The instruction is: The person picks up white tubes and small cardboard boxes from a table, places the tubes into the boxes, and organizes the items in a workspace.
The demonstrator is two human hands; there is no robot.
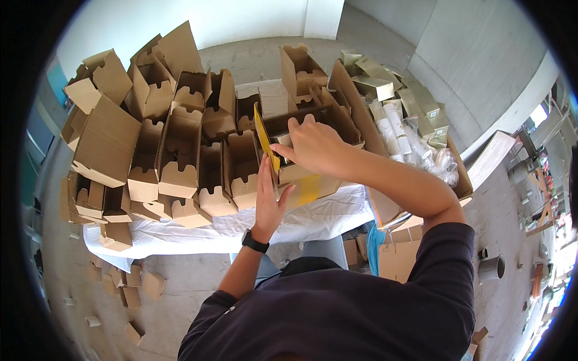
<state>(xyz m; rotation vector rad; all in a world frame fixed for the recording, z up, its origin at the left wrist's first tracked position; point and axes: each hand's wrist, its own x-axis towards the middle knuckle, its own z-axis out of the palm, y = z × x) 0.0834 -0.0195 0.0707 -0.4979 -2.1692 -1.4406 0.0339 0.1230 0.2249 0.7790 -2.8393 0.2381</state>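
Both hands are busy at the middle of the table [198, 231]. The right hand [313, 144] comes in from the right, fingers curled down over the top edge of an open cardboard box [301, 174], gripping it. The left hand [269, 201] rises from below with a black watch [254, 242] on the wrist, fingers straight and pressed flat against the near side of that same box, not clenched. Between the two hands stands a yellow card [264, 137], upright and tilted a little left, its lower end down by the right thumb; whether the thumb actually pinches it, I cannot tell. The box sits near the front edge of the table, on the white cloth.

To the left, look at that crowd: rows of folded brown boxes [180, 150] with notched flaps, packed side by side and piled high toward the far left. On the right, a big carton [463, 180] holds white tubes in clear bags [397, 129], with pale gold cartons [376, 84] behind them, farther off. Down on the concrete floor at the near left lie scattered cardboard scraps [135, 289].
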